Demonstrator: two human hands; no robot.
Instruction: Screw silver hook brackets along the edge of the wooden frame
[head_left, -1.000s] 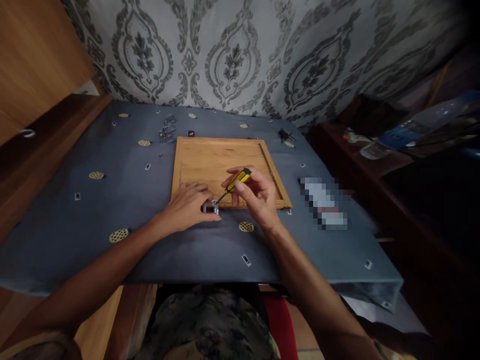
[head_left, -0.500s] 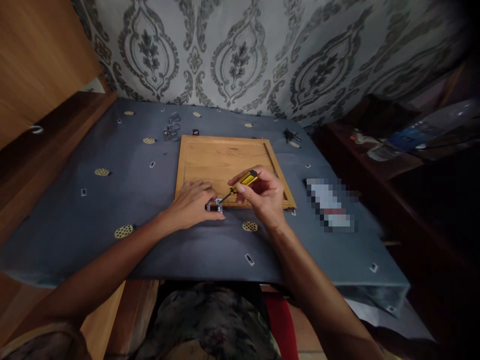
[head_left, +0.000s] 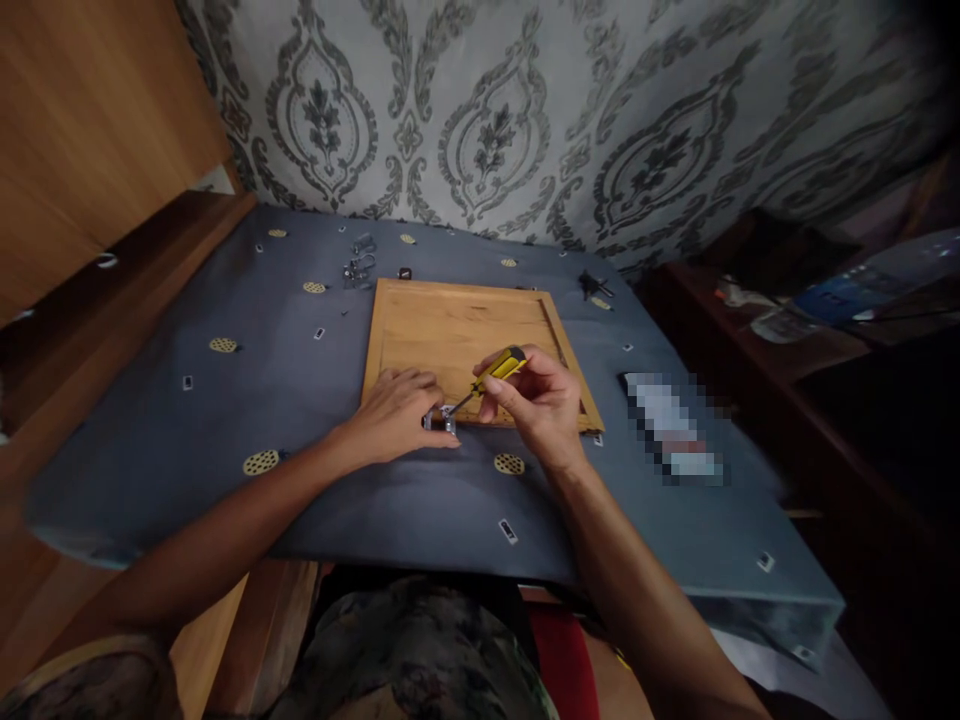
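A framed wooden panel (head_left: pixel 465 325) lies flat on the cloth-covered table. At its near edge sits a small shiny metal hinge (head_left: pixel 450 424), partly covered by fingers. My left hand (head_left: pixel 397 415) is closed on this hinge, thumb in front and fingers resting over the panel's edge. Between the thumb and fingers of my right hand (head_left: pixel 547 405) is a yellow and black screwdriver (head_left: pixel 500 370). It slants down to the left, with its tip at the hinge; whether it sits in a screw is too small to tell.
Several metal hinge pieces (head_left: pixel 358 270) lie beyond the panel's far left corner. A small dark object (head_left: pixel 405 273) is behind the panel, and a black item (head_left: pixel 594 285) lies at the far right. A blurred-out object (head_left: pixel 671 425) is on the right; a plastic bottle (head_left: pixel 832 295) lies beyond.
The view has shifted slightly, so the whole scene sits a little further right and lower. Both hands keep their hold, with the screwdriver's tip still at the hinge.
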